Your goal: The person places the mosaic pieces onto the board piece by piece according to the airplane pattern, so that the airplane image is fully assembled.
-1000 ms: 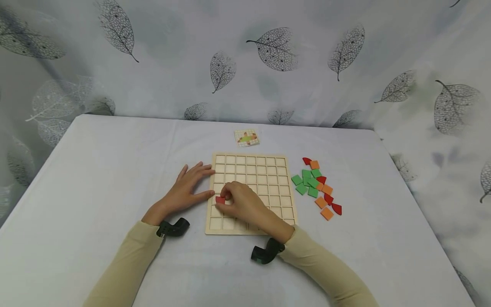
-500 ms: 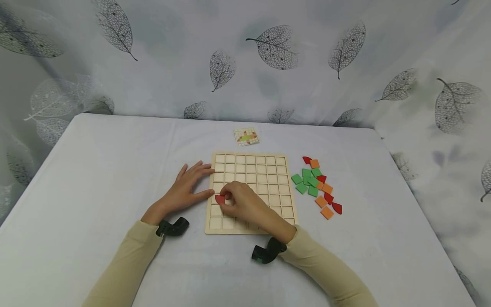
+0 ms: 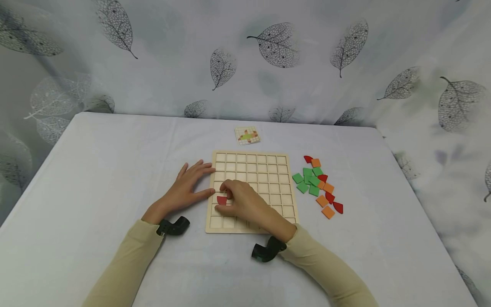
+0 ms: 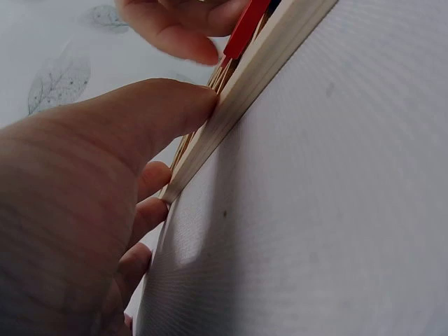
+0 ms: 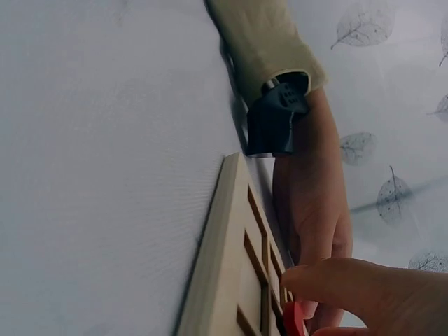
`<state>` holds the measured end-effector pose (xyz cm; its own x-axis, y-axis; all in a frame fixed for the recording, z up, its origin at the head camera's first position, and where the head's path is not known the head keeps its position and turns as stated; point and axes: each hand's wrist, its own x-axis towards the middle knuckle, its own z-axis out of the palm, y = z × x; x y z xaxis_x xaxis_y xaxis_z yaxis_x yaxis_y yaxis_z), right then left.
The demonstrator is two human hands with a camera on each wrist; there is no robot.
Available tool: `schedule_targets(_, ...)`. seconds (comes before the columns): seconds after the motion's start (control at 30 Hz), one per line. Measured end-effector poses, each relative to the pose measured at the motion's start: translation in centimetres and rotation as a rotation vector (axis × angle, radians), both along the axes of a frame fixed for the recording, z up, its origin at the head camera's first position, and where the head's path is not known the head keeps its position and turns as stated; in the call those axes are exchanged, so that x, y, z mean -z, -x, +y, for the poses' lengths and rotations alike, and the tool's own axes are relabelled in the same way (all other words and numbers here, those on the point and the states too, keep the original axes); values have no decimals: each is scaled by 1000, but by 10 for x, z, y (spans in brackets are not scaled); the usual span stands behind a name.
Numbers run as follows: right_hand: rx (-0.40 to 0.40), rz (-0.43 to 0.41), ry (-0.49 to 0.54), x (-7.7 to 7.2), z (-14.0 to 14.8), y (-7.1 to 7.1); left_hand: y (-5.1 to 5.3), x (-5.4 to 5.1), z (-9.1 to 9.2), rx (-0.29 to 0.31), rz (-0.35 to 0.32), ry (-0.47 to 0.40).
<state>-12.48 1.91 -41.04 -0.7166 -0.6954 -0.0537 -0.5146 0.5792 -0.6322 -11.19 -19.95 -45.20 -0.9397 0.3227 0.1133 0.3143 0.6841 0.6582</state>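
Note:
My right hand (image 3: 245, 204) reaches over the wooden grid board (image 3: 251, 232), thumb and bent fingers around a red quarter-circle tile (image 3: 221, 200) near the board's left side. In the left wrist view, the tile (image 4: 243, 31) shows tilted above the board's rim, close to a right fingertip. The right wrist view has the tile (image 5: 294, 318) by the thumb, largely cut off by the frame. Spread fingers of my left hand (image 3: 184, 194) touch the board's left edge; its thumb presses the wooden rim (image 4: 238, 91).
Right of the board lie several loose tiles: green squares (image 3: 297, 178), orange squares (image 3: 327, 212) and red quarter-circles (image 3: 338, 207). Behind the board lies a pattern card (image 3: 247, 135). A white cloth (image 3: 115, 170) covers the table.
The red tile has turned a little within the right hand's fingers, and the right thumb and forefinger stand wider apart. My left hand stays at the board's edge.

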Motion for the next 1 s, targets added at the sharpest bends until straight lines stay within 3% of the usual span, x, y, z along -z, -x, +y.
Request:
schedule_targets(0.2, -69, 26, -4, -3, 4, -1, 0, 0, 1, 0, 12, -6)
schedule_targets(0.43, -159, 48, 63, 0, 5, 2, 0, 0, 1, 4, 3, -7)
schedule_targets(1.0, -86, 73, 65, 7, -1, 4, 0, 0, 1, 9, 18, -17)
